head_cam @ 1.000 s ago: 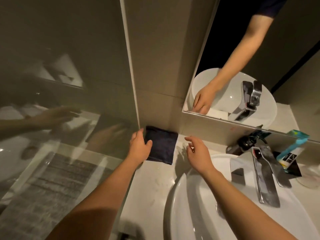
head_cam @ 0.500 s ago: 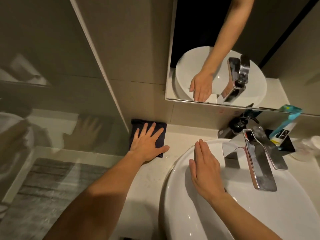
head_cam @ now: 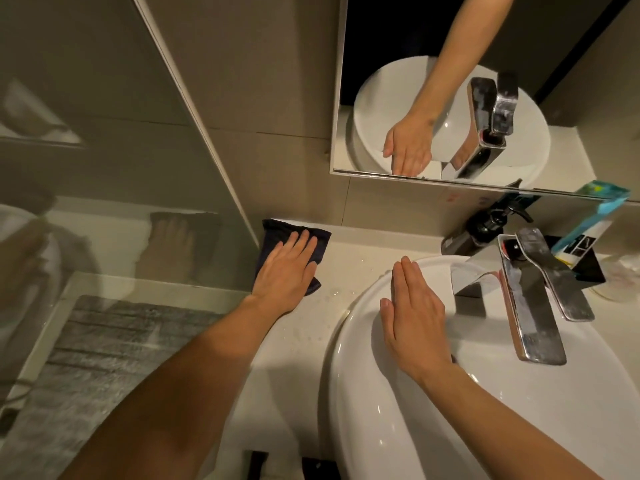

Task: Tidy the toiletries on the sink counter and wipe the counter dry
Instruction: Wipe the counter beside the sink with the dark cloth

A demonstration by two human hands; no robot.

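A dark navy cloth (head_cam: 277, 233) lies in the back left corner of the pale counter (head_cam: 360, 254), against the wall and the glass panel. My left hand (head_cam: 285, 271) lies flat on the cloth with fingers spread, pressing it down. My right hand (head_cam: 412, 313) rests flat, palm down, on the left rim of the white basin (head_cam: 433, 427), holding nothing. Water droplets spot the counter between cloth and basin. Behind the tap stand a dark pump bottle (head_cam: 485, 225) and a teal and white tube (head_cam: 585, 223) in a black holder (head_cam: 588, 268).
A chrome tap (head_cam: 530, 299) with a flat lever reaches over the basin. A mirror (head_cam: 485, 88) hangs on the back wall. A glass panel (head_cam: 104, 168) bounds the counter's left side, with a grey mat (head_cam: 104, 358) on the floor beyond it. A clear dish sits at the far right.
My left hand went from gripping the cloth's edge to lying flat on it. My right hand came down from above the counter onto the basin rim. Both have stayed there since half a second ago.
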